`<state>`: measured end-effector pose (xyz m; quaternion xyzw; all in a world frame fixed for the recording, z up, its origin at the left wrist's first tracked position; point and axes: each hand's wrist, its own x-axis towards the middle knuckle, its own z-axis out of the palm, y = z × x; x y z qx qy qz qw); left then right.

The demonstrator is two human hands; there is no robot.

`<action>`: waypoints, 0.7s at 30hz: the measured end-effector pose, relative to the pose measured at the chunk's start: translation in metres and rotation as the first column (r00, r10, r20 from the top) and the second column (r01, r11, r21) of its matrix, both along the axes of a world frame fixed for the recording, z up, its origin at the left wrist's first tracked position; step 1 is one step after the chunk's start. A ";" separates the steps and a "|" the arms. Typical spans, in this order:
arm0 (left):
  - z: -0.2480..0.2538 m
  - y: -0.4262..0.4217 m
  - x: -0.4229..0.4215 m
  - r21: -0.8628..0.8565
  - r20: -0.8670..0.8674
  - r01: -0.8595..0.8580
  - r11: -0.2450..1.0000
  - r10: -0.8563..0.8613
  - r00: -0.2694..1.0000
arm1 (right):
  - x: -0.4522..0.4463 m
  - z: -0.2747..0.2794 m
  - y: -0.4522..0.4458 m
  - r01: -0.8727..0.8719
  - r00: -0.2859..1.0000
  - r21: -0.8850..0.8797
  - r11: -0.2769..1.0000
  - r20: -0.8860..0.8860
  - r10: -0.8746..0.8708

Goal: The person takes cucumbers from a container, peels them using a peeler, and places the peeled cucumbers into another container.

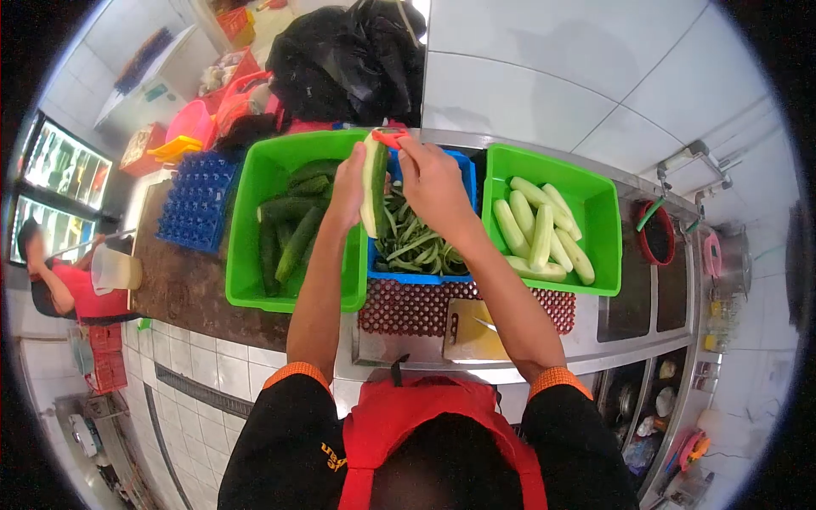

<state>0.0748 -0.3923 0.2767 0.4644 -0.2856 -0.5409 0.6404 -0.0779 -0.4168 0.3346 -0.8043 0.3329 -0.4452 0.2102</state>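
Observation:
My left hand [347,189] is closed around a partly peeled cucumber [371,191], pale on one side with a dark green strip left. It is held upright over a blue bin [412,277] of green peel strips [416,242]. My right hand [435,194] grips a red peeler [389,138] at the cucumber's far end; whether its blade touches the skin cannot be made out. On the left, a green bin [235,263] contains unpeeled dark cucumbers [297,242]. Several peeled, pale cucumbers [541,234] lie in another green bin [602,204] to the right.
A red perforated mat [399,310] and a cutting board [476,340] with a knife [485,324] lie nearest my body. Blue egg trays [197,200] stand at left, a black bag [348,64] behind. Another person [72,285] is at far left, near a plastic jug [115,270].

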 end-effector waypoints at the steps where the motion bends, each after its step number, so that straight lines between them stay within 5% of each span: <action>1: -0.002 0.000 0.002 0.005 -0.028 -0.033 0.999 0.033 0.999 | 0.001 -0.007 0.003 -0.026 0.999 -0.025 0.999 0.017 0.027; 7: -0.009 -0.016 0.035 0.088 -0.320 -0.313 0.946 0.324 0.890 | -0.023 -0.046 0.076 -0.139 0.980 0.226 0.964 -0.111 0.167; 12: -0.034 -0.018 0.058 0.082 -0.514 -0.161 0.984 0.180 0.838 | -0.029 -0.061 0.061 -0.160 0.986 0.281 0.946 -0.004 0.168; 14: -0.023 -0.015 0.037 0.127 -0.256 -0.143 0.982 0.172 0.951 | -0.021 -0.031 0.038 -0.102 0.995 0.248 0.963 0.004 0.104; 16: -0.015 -0.006 0.018 0.074 -0.269 -0.061 0.995 0.079 0.960 | -0.008 -0.017 0.012 -0.060 0.998 0.178 0.982 0.004 0.060; 18: -0.015 -0.007 0.007 0.139 -0.026 0.037 0.990 -0.034 0.999 | 0.004 -0.009 -0.012 -0.017 1.000 0.099 0.995 0.001 0.017; 21: -0.018 -0.010 0.003 0.070 0.047 0.013 0.997 -0.017 0.999 | 0.016 -0.012 -0.024 -0.038 0.998 -0.051 0.998 0.040 0.040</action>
